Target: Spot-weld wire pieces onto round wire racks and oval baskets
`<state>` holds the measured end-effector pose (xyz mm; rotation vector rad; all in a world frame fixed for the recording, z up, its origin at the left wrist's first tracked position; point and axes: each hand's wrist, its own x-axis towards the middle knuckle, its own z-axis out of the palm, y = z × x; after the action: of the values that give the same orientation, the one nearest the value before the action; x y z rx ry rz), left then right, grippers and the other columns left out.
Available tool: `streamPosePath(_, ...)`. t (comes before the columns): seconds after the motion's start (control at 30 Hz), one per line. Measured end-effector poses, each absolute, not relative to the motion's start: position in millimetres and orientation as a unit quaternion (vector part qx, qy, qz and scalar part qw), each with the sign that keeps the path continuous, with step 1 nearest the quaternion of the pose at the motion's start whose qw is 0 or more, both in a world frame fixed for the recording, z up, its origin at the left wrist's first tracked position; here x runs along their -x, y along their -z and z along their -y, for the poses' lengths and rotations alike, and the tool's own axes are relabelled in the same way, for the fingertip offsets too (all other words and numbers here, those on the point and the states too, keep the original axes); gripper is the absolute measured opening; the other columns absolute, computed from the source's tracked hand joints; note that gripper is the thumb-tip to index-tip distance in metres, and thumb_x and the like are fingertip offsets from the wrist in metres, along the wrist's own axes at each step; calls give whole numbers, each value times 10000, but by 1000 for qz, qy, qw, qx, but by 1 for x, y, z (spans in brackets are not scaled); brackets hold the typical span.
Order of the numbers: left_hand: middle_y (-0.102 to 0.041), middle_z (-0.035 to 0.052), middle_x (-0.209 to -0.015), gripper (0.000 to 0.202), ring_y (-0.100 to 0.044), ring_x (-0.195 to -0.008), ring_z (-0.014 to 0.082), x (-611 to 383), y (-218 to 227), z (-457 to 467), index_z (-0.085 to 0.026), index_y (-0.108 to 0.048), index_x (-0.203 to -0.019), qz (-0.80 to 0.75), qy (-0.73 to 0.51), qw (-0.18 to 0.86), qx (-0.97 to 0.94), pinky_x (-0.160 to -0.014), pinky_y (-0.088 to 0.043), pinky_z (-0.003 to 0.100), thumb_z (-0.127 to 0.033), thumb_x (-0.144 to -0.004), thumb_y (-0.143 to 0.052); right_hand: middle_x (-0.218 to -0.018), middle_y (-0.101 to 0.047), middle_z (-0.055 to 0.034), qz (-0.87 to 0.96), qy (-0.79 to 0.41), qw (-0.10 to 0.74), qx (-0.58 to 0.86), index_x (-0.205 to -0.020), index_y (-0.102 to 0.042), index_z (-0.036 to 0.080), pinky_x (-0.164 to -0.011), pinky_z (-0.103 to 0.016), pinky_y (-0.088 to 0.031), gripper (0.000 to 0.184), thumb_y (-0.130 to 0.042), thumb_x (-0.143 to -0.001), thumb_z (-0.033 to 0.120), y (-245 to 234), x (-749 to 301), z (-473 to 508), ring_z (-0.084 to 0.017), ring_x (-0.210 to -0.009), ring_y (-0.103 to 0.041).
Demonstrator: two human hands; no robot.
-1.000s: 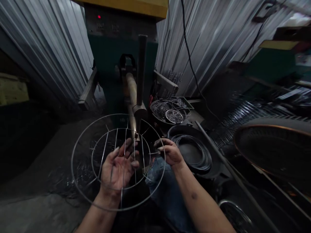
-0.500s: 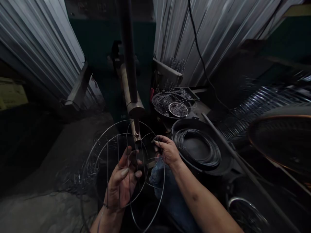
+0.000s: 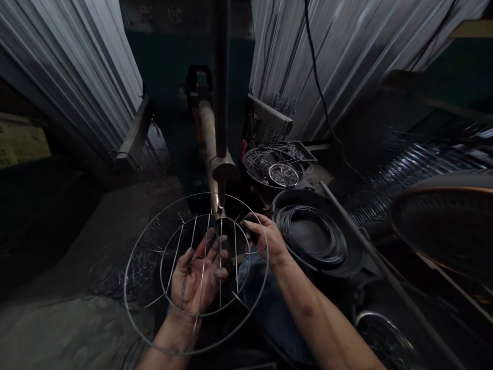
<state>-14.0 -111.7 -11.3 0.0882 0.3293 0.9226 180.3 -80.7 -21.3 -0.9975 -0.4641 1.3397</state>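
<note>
A round wire rack (image 3: 203,277), two rings with parallel bars across the inner one, lies nearly level before me. Beneath its bars is my left hand (image 3: 200,280), palm up, fingers apart and loosely curled; whether it bears the rack's weight I cannot tell. My right hand (image 3: 267,239) pinches at the rack's upper right, where a short wire joins the rings; the exact grip is partly hidden. The rack's far part sits at a machine's upper rod tip (image 3: 221,206), just over a lower brass-coloured arm (image 3: 213,198).
Right of my hands, a dark basin (image 3: 356,259) holds coiled wire (image 3: 283,231). Behind it stands a pan of loose wire pieces (image 3: 256,167) with a small round basket (image 3: 284,175). A long bar (image 3: 360,236) slants along the right. Stacked wire racks (image 3: 412,169) lie beyond.
The wire rack has turned from a tilted position to nearly level, its rings now flatter and wider in view. My left hand has shifted slightly right under it; my right hand stays almost in place.
</note>
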Motion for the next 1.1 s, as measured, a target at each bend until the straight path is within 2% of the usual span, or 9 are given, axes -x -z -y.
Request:
streamPosePath(0.3,-582,226,-1240,572,-622,-877,242,17,7,124,-128,-355,-1450,-150,-456,877,14,-582,-512,282,-280,-900,-399,-614,-677,15,242,-570,650,441,-725,-688,167,-404,-211,-380,257,-804,-511,250,20,-180,101,-73,-412,-471)
streamPosePath(0.47,-552,261,-1272,610,-628,-881,247,22,9,130,-91,-339,-1455,-181,-461,869,-9,-584,-521,282,-253,-873,-424,-576,-628,26,304,-528,627,486,-738,-686,164,-452,-227,-403,222,-767,-566,276,36,-196,125,-89,-442,-488)
streamPosePath(0.57,-584,268,-1221,643,-642,-878,273,27,12,133,-69,-371,-1433,-215,-472,854,-36,-561,-534,300,-252,-824,-466,-626,-642,11,415,-417,536,605,-787,-696,164,-540,-256,-464,172,-684,-673,292,59,-226,159,-120,-521,-545)
streamPosePath(0.63,-600,259,-1204,645,-650,-905,288,27,15,133,-69,-404,-1414,-240,-482,841,-58,-561,-547,305,-270,-806,-484,-783,-703,-28,455,-312,441,708,-847,-710,173,-707,-300,-517,178,-610,-729,261,81,-252,193,-171,-714,-635)
streamPosePath(0.73,-621,238,-1183,580,-666,-882,266,21,13,131,-73,-459,-1378,-300,-457,833,-85,-547,-559,287,-299,-846,-420,-1015,-723,-78,415,-233,344,809,-916,-725,176,-931,-360,-473,251,-532,-755,168,113,-284,256,-228,-1005,-640)
streamPosePath(0.87,-634,189,-1198,568,-682,-839,243,5,5,134,-123,-522,-1338,-380,-405,824,-107,-537,-575,295,-371,-930,-215,-928,-748,-72,356,-249,243,867,-872,-748,196,-884,-360,-502,279,-565,-692,86,149,-293,331,-259,-967,-674)
streamPosePath(0.93,-630,161,-1221,561,-682,-868,235,-1,6,137,-150,-527,-1336,-377,-385,834,-117,-583,-584,299,-358,-941,-186,-898,-750,-59,348,-269,204,875,-865,-752,207,-849,-334,-515,267,-610,-671,90,162,-290,351,-259,-939,-687)
streamPosePath(1.03,-631,178,-1208,525,-675,-923,264,-8,17,140,-132,-507,-1348,-348,-376,847,-139,-638,-593,340,-328,-909,-297,-1039,-723,-91,341,-276,168,883,-1036,-720,189,-899,-324,-492,353,-607,-713,99,175,-290,352,-260,-1023,-663)
streamPosePath(1.1,-635,197,-1189,543,-675,-919,280,-12,23,142,-119,-495,-1358,-345,-382,846,-138,-634,-596,358,-321,-866,-387,-1189,-659,-140,339,-267,156,889,-1212,-630,151,-964,-337,-454,462,-569,-758,89,180,-294,336,-267,-1126,-612)
